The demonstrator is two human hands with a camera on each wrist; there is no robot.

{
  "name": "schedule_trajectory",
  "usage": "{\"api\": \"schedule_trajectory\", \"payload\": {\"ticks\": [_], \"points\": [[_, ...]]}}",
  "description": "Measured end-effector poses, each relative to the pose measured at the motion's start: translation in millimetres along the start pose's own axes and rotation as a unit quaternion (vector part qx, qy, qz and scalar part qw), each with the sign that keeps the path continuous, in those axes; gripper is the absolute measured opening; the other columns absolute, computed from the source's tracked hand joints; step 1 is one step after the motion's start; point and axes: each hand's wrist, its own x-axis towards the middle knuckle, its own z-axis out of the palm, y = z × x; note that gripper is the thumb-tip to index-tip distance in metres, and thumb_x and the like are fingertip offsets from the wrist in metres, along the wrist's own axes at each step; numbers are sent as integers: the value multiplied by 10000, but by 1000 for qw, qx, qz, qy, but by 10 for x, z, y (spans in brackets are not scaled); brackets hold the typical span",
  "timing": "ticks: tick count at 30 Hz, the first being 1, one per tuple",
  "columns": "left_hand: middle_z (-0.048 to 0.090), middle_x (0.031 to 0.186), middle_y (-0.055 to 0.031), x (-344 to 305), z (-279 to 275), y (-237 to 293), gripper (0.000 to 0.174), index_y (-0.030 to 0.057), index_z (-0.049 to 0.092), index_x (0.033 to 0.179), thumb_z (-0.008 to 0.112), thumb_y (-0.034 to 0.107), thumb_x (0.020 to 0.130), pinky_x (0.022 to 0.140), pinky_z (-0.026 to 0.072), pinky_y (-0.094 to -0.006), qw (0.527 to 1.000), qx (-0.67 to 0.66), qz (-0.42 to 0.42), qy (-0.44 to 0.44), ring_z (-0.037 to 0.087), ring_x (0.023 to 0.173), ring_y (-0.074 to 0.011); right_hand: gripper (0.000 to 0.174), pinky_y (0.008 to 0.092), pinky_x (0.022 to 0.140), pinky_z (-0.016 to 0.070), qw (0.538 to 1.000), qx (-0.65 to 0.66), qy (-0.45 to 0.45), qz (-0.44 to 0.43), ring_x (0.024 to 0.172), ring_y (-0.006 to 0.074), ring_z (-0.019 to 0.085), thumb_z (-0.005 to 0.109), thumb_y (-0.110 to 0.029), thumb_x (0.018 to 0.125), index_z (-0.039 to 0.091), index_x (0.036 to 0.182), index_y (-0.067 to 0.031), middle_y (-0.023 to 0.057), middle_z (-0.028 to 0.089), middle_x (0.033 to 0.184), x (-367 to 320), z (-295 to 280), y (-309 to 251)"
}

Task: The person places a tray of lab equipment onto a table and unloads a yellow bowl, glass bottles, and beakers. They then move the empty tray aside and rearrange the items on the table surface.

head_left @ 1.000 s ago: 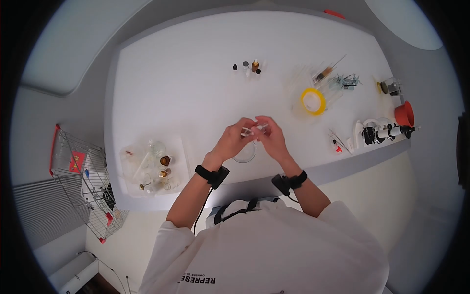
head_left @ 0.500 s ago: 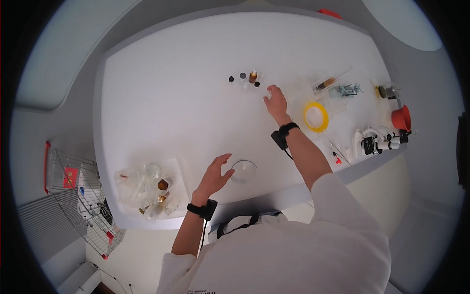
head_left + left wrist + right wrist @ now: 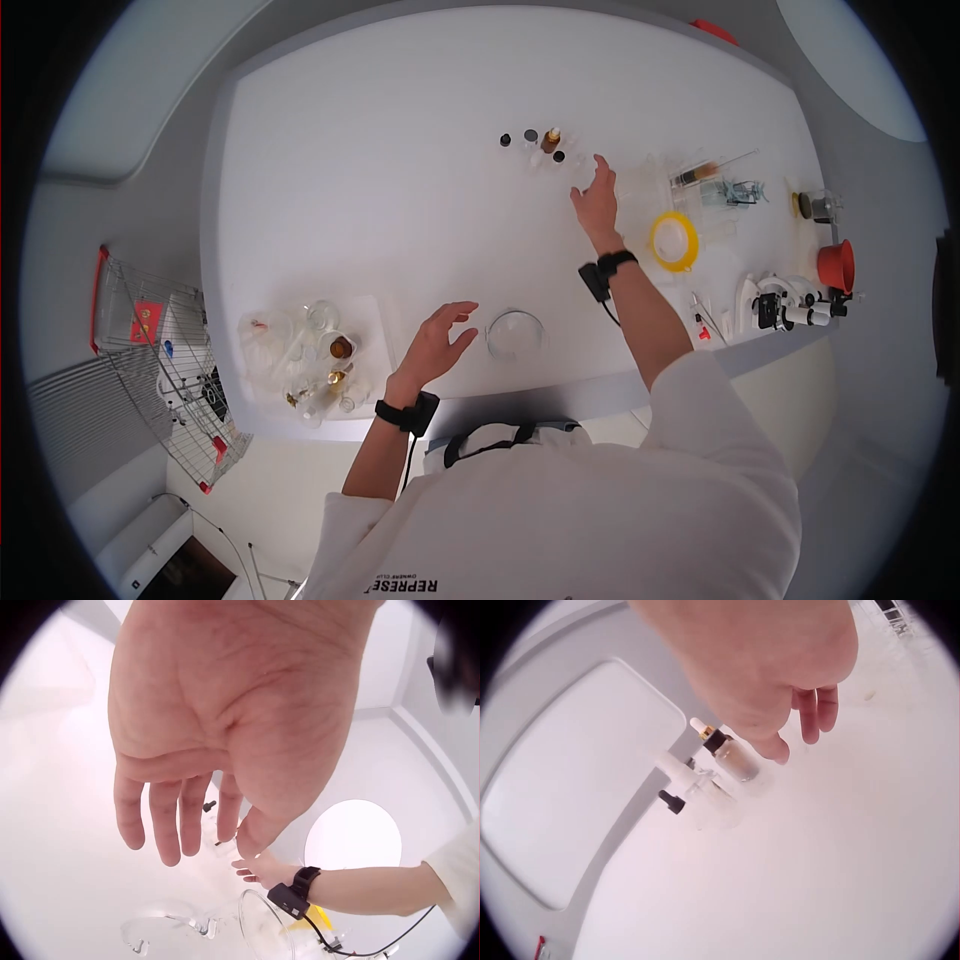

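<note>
My left hand point(image 3: 432, 345) hovers over the near part of the table with its fingers loosely bent and nothing in them. Just to its right stands a round clear glass dish point(image 3: 516, 334). Farther out, my right hand point(image 3: 598, 205) reaches over the table, fingers apart and holding nothing visible. Close to its fingertips is a group of small bottles. In the right wrist view, an amber dropper bottle point(image 3: 737, 760) with a gold-and-black collar stands nearest the thumb. Beside it are a clear bottle point(image 3: 714, 796) and a black dropper cap point(image 3: 672, 802).
A tray point(image 3: 378, 350) of glassware and brown bottles sits at the left. Right of my right hand lie a yellow-rimmed round item point(image 3: 674, 242) and clear tubes. A microscope point(image 3: 790, 305) and a red cup point(image 3: 836, 266) stand by the right edge.
My hands were together over the glass dish, fingering a small clear piece, and have since parted. The right hand went out toward the small bottles; the left drew back left of the dish.
</note>
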Motion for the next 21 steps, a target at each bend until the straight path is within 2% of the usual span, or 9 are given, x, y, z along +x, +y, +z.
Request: {"api": "schedule_trajectory", "payload": {"ticks": [3,4,5,6,11,12,14,16,21], "points": [[649,1179,-127,-80,128,-58,426,77,560,1287,697,126,887,879,530,-389,1000,13,15,-13,652,1056,-295,676,387,774,520,996,81,13,-40,819,267,613,682,-60,822,371,1421,-97,155,494,1240,-676,-151,15],[651,1172,-122,-108,199,-176,414,79,558,1277,694,142,891,876,527,-391,996,68,61,-18,651,1056,-303,643,361,747,513,994,96,5,-49,772,233,584,661,-48,826,393,1410,-84,145,502,1224,-969,-171,55],[654,1165,-118,-145,262,-264,403,81,557,1267,691,158,894,872,524,-394,987,122,106,-23,649,1055,-310,626,358,738,514,993,107,-19,-39,780,230,589,654,-41,826,404,1399,-78,145,510,1215,-1259,-190,121],[654,1165,-118,-182,307,-302,403,81,557,1267,691,158,894,872,524,-394,986,125,108,-21,649,1055,-310,610,357,738,517,992,117,-29,-47,783,227,592,651,-41,827,414,1388,-75,145,512,1213,-1558,-203,204],[710,986,-121,-375,494,-360,189,34,629,1049,656,178,928,840,518,-396,985,128,-59,-98,664,998,-304,469,382,724,532,989,69,-132,25,750,250,636,642,-57,834,493,1278,-83,136,508,1225,-2745,-207,724],[710,986,-121,-414,545,-378,189,34,629,1049,656,178,928,840,518,-396,985,132,-56,-100,664,998,-304,469,382,724,532,989,72,-127,26,750,250,636,642,-57,834,493,1278,-83,136,508,1225,-2887,-247,758],[732,916,-93,-540,682,-432,208,16,647,989,635,222,960,826,522,-359,992,18,-83,-91,691,926,-265,334,361,694,528,985,58,-160,18,718,218,620,656,-67,825,582,1150,-83,112,557,1134,-3063,-307,804],[738,971,-101,-569,787,-440,233,16,654,1003,623,244,973,821,524,-344,991,41,-64,-109,698,911,-246,276,351,693,528,979,96,-180,6,727,213,625,671,-93,834,614,1104,-81,107,587,1071,-3077,-354,774],[726,984,-148,-263,1192,-332,206,-6,647,996,612,195,965,833,524,-390,994,22,-29,-107,682,954,-323,206,315,682,525,958,199,-206,-36,747,183,651,694,-176,874,668,1024,-37,104,660,908,-2925,-489,448]]}}
